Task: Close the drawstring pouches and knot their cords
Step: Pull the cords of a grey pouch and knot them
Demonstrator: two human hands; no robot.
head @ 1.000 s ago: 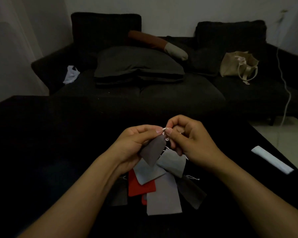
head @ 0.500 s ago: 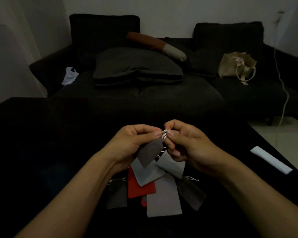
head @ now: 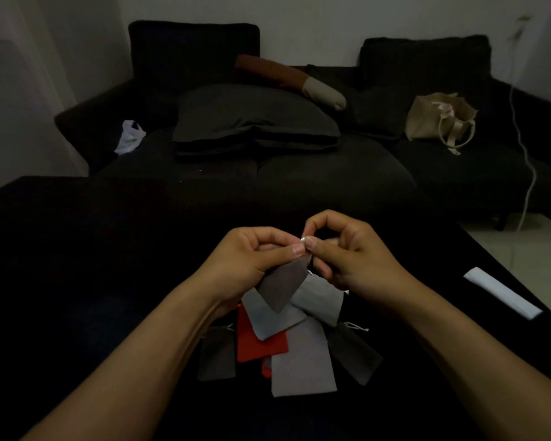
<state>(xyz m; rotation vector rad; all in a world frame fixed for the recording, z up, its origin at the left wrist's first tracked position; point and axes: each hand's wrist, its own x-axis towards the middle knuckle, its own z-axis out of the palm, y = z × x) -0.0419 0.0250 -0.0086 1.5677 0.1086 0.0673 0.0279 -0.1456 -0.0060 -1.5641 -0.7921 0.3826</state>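
Observation:
A brown-grey drawstring pouch (head: 282, 286) hangs in the air above the dark table, held at its top. My left hand (head: 252, 259) pinches the pouch's neck between thumb and fingers. My right hand (head: 344, 253) pinches the white cord (head: 303, 239) at the pouch's mouth, fingertip to fingertip with the left. Below them lies a pile of several flat pouches: light grey ones (head: 303, 361), a red one (head: 258, 342), and dark ones (head: 217, 354) at either side. How the cord runs between my fingers is too small to tell.
The black table (head: 77, 281) fills the foreground. A white strip (head: 503, 292) lies near its right edge. Behind stands a dark sofa (head: 255, 173) with cushions, a beige bag (head: 439, 119) and a white plastic bag (head: 129, 136). A white cable (head: 528, 173) hangs at right.
My right hand's fingers have lifted and arched over the cord at the pouch's mouth. The pouch stays held in the left hand in almost the same place.

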